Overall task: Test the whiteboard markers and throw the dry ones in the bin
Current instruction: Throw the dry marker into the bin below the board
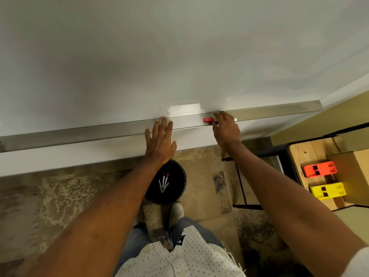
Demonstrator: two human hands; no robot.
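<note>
A red-capped whiteboard marker (208, 119) lies on the metal tray (79, 133) under the whiteboard (159, 56). My right hand (226, 130) is on the marker, its fingers curled over the barrel, with the red cap sticking out left and the white end right. My left hand (159, 141) is spread flat with straight fingers, its fingertips at the tray's edge, holding nothing. On the floor below stands a black bin (179, 172) with several markers (164, 182) inside.
A wooden desk (311, 154) with black metal legs stands at the right, carrying an orange block (319, 169) and a yellow block (327, 192). The floor is mottled brown carpet. My shoe (176, 211) touches the bin's near side.
</note>
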